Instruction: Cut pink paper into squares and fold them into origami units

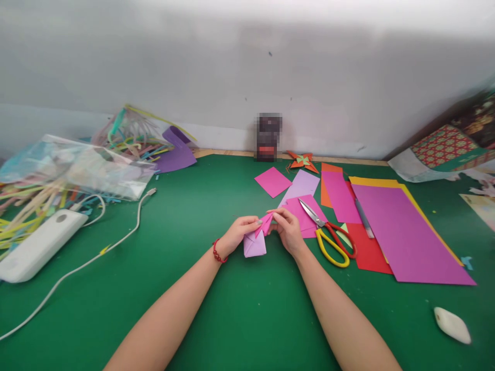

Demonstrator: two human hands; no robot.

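Observation:
Both hands meet over the green table [232, 309], pinching a small folded paper piece [256, 241] that is lilac below and bright pink on top. My left hand [237, 234], with a red bead bracelet at the wrist, grips its left side. My right hand [286, 229] pinches the pink tip from the right. The piece's lower edge seems to rest on the table. Just right of my right hand lie scissors [328, 239] with one yellow and one red handle, blades pointing up-left over a pink square.
Coloured sheets lie to the right: a large purple sheet [406, 232], red, orange and yellow ones, pink squares [273, 181]. An orange folded star [303, 161] sits near the wall. At left are a white power bank [38, 245] with cable, and a plastic bag of paper strips [77, 165]. A white object [451, 324] lies front right.

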